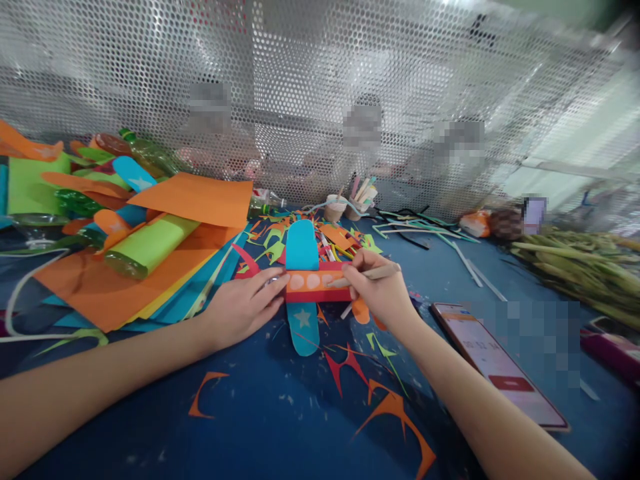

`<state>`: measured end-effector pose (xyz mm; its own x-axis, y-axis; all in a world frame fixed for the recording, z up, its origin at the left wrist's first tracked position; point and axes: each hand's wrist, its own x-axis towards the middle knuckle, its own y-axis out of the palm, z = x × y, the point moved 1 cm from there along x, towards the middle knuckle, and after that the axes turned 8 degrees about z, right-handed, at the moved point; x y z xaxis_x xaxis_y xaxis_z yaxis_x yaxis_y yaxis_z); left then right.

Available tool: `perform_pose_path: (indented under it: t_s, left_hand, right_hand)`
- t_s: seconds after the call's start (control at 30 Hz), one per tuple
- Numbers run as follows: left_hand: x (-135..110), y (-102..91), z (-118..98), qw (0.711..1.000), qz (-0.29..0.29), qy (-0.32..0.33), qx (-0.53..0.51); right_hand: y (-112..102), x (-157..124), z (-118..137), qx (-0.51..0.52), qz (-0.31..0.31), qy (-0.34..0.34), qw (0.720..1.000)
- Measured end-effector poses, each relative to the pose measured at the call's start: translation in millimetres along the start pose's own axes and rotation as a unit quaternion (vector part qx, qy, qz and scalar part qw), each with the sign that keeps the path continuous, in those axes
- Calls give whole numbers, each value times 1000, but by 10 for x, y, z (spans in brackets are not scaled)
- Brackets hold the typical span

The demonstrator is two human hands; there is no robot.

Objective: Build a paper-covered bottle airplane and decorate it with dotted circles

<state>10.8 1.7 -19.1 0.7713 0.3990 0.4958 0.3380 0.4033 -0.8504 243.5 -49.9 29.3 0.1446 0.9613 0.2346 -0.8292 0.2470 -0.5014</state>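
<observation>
A paper craft plane lies on the blue table: a red and orange body with pale circles crosses a long blue wing bearing a pale star. My left hand rests flat on the table, fingers stretched out and pressing the body's left end. My right hand is closed around a thin wooden stick, whose tip touches the orange strip on the body's right part.
Orange, green and blue paper sheets and plastic bottles pile at the left. Paper scraps litter the front. A phone lies right of my arm, green stalks beyond it. Small cups stand by a perforated metal screen.
</observation>
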Motion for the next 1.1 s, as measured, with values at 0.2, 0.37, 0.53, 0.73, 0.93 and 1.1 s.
perform_pose_path:
  t_s: [0.2,0.37,0.53,0.73,0.93,1.1]
  left_hand:
    - [-14,-1,0,1000,-6,0,-1]
    - [-14,-3,3,1000,-4,-2,-4]
    - [-13,6,10,1000,3,-4,-6]
    - [-20,11,17,1000,1,-7,-7]
    - [-16,5,14,1000,2,-3,-4]
    - [-19,3,12,1000,3,-6,-7]
  right_hand:
    - [-5,-7,13,-12,-8,-1,1000]
    - [-4,-3,14,-23,-12,-1,1000]
    - [5,-2,1,-8,-4,-4,1000]
    - [-1,1,-12,-2,-17,4,1000]
    - [-8,5,5,-3,-24,4,1000]
    - [-24,6,19,31,-26,4,999]
